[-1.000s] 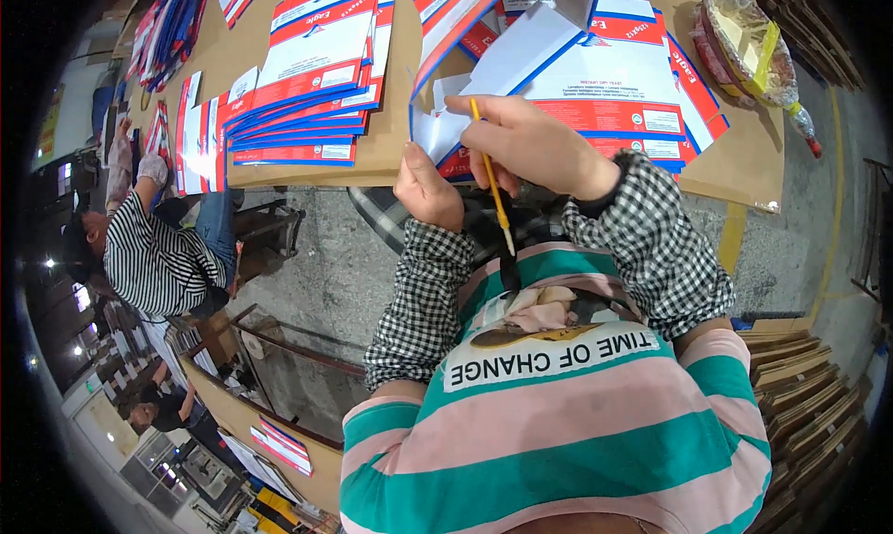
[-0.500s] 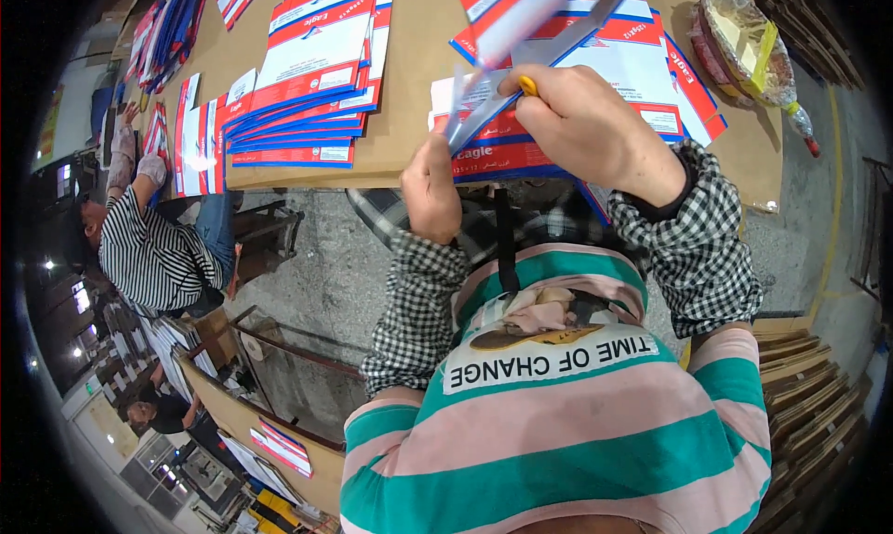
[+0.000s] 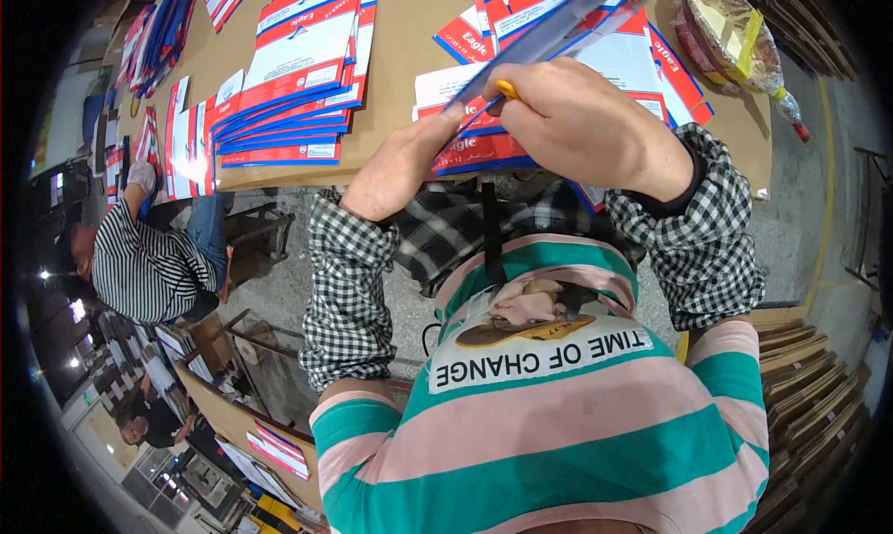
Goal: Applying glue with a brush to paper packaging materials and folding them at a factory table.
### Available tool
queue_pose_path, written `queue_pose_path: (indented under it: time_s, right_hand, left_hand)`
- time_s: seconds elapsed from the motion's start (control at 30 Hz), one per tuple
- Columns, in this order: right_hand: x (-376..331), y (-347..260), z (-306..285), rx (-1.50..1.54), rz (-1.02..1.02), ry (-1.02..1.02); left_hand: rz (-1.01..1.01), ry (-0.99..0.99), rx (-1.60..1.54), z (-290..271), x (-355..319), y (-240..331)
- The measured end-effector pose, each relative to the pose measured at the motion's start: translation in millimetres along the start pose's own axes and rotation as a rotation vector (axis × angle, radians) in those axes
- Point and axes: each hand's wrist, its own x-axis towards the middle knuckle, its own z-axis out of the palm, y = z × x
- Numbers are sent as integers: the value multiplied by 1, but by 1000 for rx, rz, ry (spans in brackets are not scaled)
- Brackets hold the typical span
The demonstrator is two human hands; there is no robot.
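A flat carton sleeve (image 3: 558, 37), printed red, white and blue, is tilted up on edge over the table. My left hand (image 3: 398, 166) pinches its near left corner. Along its lower edge, my right hand (image 3: 586, 125) is closed on it, fingers curled. A small yellow band (image 3: 507, 88) shows at the right hand's fingers. Beneath both hands lie loose overlapping red, white and blue flat cartons (image 3: 619, 69), reaching the table's near edge. My hands hide part of that pile.
A fanned stack of flat cartons (image 3: 302, 60) lies on the brown table (image 3: 400, 32) left of my hands. A clear plastic bag (image 3: 730, 36) sits at the right end. A co-worker in a striped shirt (image 3: 153, 264) works at far left. Brown cardboard stacks (image 3: 805, 404) stand at right.
My left hand has moved left and turned lower, its forearm swinging outward. The carton, blurred earlier, now sits at a flatter slant. The right hand stays closed on it.
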Motion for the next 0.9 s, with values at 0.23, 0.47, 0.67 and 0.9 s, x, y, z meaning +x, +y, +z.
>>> queue_pose_path:
  time_s: [0.23, 0.47, 0.67, 0.9]
  right_hand:
    - [-6, -12, -4, -16, -48, 29]
    - [-13, -21, 2, -57, -56, 57]
    - [-8, -25, 20, -148, -154, 103]
    - [-6, -22, 30, -190, -195, 106]
  left_hand:
    - [-370, 385, -305, 5, 15, -4]
    - [-261, 986, -770, 33, 31, 0]
    - [-66, 949, -1387, 47, 40, -23]
    - [-176, 780, -1159, 52, 32, -37]
